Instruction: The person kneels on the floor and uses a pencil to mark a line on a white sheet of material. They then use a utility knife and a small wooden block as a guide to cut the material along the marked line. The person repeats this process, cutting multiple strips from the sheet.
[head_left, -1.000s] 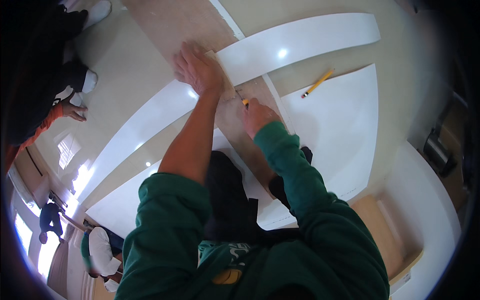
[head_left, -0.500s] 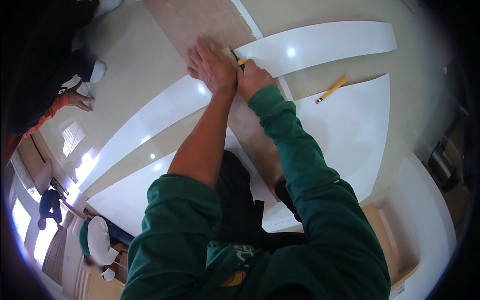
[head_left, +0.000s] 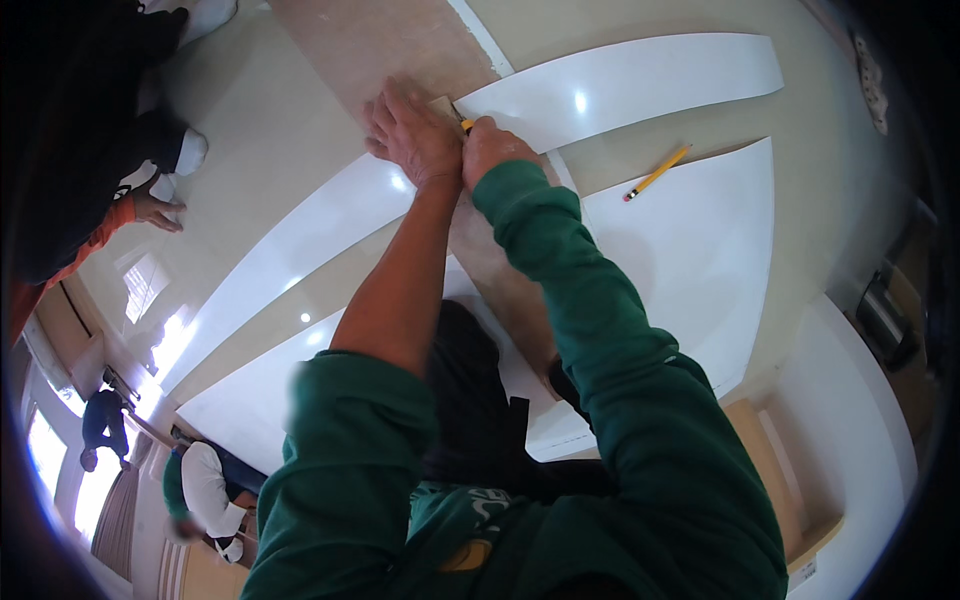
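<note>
My right hand (head_left: pixel 495 150) is closed around a yellow and black utility knife (head_left: pixel 466 126), its tip at the white strip. Close beside it, my left hand (head_left: pixel 415 135) presses down with fingers stretched out, next to a small tan block (head_left: pixel 441 104) partly hidden under it. Beneath both hands runs a long curved white sheet strip (head_left: pixel 620 85), lying across a brownish board (head_left: pixel 385 50). Its stretch directly under my hands is covered from view.
A yellow pencil (head_left: pixel 657 173) rests on a larger white sheet (head_left: pixel 690 240) at the right. At the left edge, a person's hand (head_left: pixel 157 208) touches the glossy floor. Other people are in the lower left. A curved white panel (head_left: pixel 845 390) stands at the lower right.
My right hand has shifted slightly left and nearer with the knife, closer to my left wrist. My left hand stays pressed down. The view has shifted a little.
</note>
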